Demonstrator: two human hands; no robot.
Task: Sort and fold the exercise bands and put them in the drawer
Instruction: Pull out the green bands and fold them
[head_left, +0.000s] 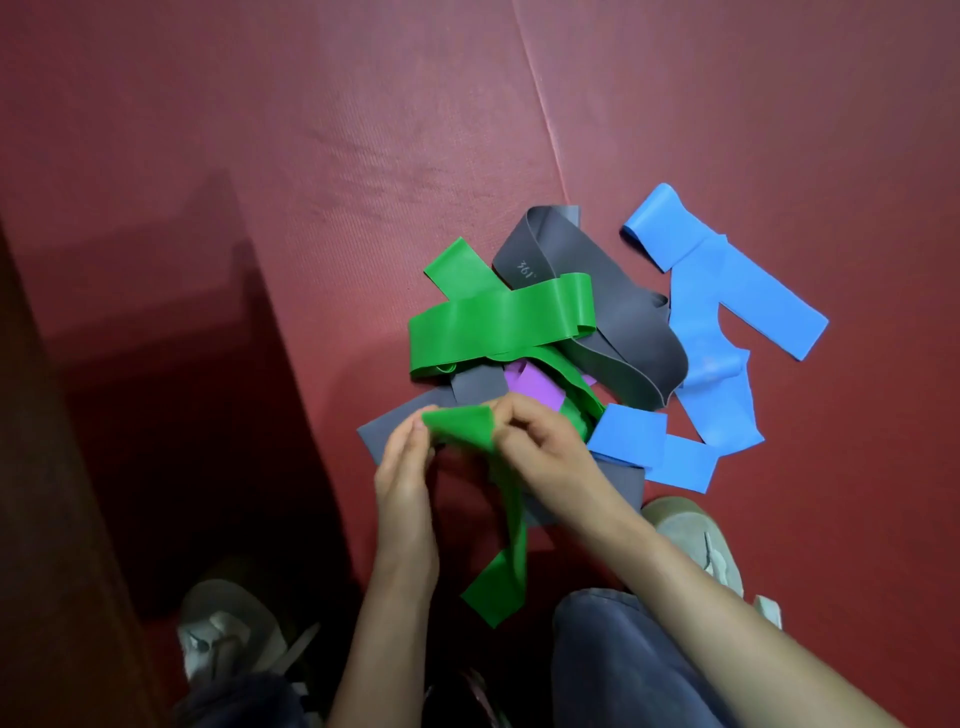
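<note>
A tangled heap of exercise bands lies on a dark red mat (363, 156). On top of the heap sits a wide green band (498, 322), with a grey band (618, 332) behind it and a purple band (535, 387) partly hidden beneath. To the right spreads a blue band (722, 312). My left hand (405, 467) and my right hand (540, 441) both pinch the upper end of a thin green band (462, 426). Its tail hangs down toward my knees. No drawer is in view.
My two grey shoes (234, 629) (696, 535) rest on the mat beside the heap, and my dark trouser leg (623, 665) fills the lower middle. A seam (540, 104) runs across the mat. Dark wooden furniture (41, 467) borders the left side.
</note>
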